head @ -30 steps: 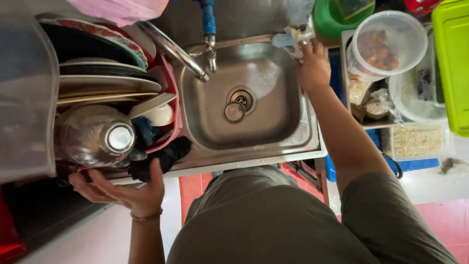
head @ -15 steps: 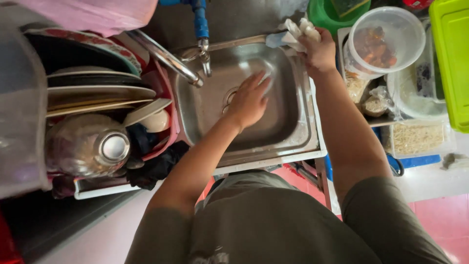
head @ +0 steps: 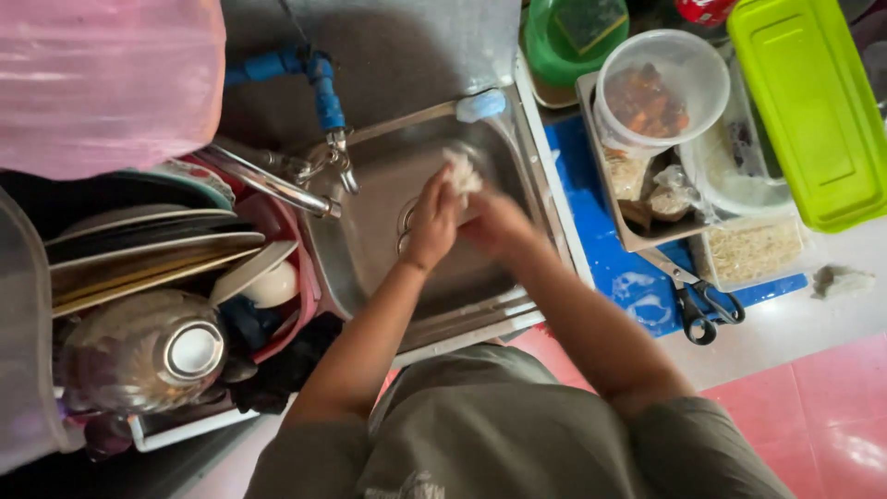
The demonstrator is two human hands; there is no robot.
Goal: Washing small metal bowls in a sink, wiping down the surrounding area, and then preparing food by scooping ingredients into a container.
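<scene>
Both hands now meet over the steel sink [head: 370,240], where half a second ago they were apart. The left hand [head: 432,222] was already low in the basin then; it has since risen a little and its fingers curl around a small white crumpled wad [head: 460,171], which looks like a cloth or foam pad. The right hand [head: 494,226] has left the far right corner of the sink, where it rested by the light blue brush head [head: 480,105], and has come in to press against the left hand and the wad from the right side. Its fingers are bent inward, though blur keeps me from telling whether they grip the wad or only the other hand. The wad sits above the middle of the basin, just right of the tap spout [head: 277,185].

The view has tilted as well. The stacked plates [head: 139,249] and upturned metal bowl [head: 139,356] stay in the rack at the left edge of the sink. On the bench to the right lie black-handled scissors [head: 698,300] on a blue mat [head: 601,249], beside a round tub [head: 661,92] and a green lidded box [head: 804,111].
</scene>
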